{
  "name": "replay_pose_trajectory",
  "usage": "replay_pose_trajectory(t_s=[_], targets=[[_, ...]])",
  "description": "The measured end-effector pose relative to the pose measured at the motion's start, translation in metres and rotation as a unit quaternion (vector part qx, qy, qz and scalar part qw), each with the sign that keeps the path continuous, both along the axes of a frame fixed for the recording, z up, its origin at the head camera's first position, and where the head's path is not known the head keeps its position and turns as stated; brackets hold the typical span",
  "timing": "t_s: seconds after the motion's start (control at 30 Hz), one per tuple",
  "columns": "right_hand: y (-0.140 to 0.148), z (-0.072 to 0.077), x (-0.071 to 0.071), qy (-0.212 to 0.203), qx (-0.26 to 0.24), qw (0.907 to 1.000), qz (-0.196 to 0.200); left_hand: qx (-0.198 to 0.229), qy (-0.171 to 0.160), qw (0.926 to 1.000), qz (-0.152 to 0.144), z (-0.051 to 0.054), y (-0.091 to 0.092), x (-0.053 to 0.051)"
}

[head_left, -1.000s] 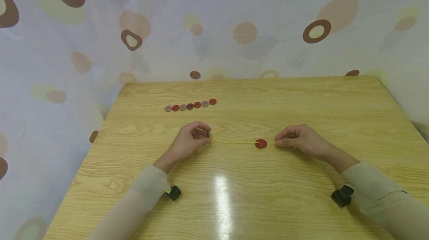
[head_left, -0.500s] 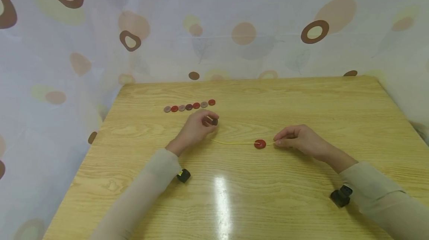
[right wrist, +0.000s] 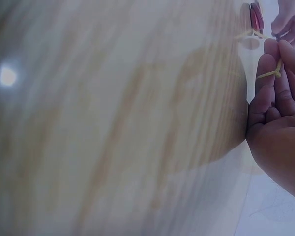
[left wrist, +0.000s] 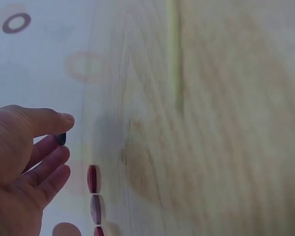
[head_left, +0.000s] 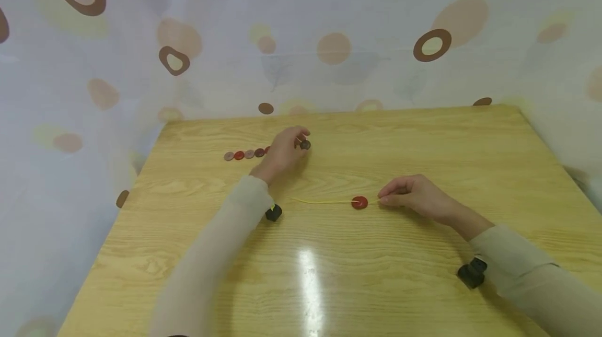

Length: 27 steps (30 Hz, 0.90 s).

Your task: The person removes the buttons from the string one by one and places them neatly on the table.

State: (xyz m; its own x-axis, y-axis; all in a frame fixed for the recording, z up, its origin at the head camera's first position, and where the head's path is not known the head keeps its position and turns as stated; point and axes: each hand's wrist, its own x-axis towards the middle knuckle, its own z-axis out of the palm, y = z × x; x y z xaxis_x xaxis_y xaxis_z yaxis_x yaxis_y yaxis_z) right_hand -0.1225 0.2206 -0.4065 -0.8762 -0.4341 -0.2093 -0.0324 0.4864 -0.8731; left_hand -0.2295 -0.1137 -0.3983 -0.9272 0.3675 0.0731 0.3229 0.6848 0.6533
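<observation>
My left hand (head_left: 284, 150) pinches a dark button (head_left: 305, 144) near the back of the table, at the right end of a row of buttons (head_left: 239, 155). In the left wrist view that dark button (left wrist: 62, 139) shows between thumb and fingers. My right hand (head_left: 418, 198) pinches one end of a yellow string (head_left: 324, 202). A red button (head_left: 359, 202) is threaded on the string close to those fingertips; the right wrist view suggests more than one button (right wrist: 255, 19) stacked there. The string's other end lies loose to the left. My left hand hides part of the row.
The wooden table (head_left: 400, 285) carries a bright light reflection in front. A patterned curtain (head_left: 329, 81) stands along its back and sides. Black wrist cameras (head_left: 472, 273) sit under both sleeves. The row holds red, pinkish and dark buttons.
My left hand has moved away from the string's loose end, up and right to the row's right end, still holding the dark button. My right hand stays at the string.
</observation>
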Motion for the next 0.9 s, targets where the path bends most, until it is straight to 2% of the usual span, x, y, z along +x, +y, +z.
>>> replay_pose_trajectory(t_s=[0.17,0.4,0.6,0.73,0.9], targets=[[-0.001,0.000,-0.001,0.000,-0.004,1.0000,-0.001,0.003,-0.020,0.9996,0.018,-0.005,-0.002,-0.014],[-0.001,-0.001,0.000,-0.005,-0.012,0.9999,-0.003,0.007,-0.028,0.9990,0.033,-0.017,-0.007,-0.025],[-0.001,-0.005,-0.001,-0.016,-0.010,0.9998,-0.005,0.018,-0.045,0.9981,0.039,-0.024,-0.012,-0.029],[-0.001,-0.005,-0.002,-0.012,-0.009,0.9999,-0.003,0.025,-0.053,0.9975,0.039,-0.024,-0.015,-0.030],[-0.001,-0.004,-0.001,-0.007,-0.009,0.9999,-0.004,0.029,-0.048,0.9979,0.034,-0.021,-0.017,-0.029]])
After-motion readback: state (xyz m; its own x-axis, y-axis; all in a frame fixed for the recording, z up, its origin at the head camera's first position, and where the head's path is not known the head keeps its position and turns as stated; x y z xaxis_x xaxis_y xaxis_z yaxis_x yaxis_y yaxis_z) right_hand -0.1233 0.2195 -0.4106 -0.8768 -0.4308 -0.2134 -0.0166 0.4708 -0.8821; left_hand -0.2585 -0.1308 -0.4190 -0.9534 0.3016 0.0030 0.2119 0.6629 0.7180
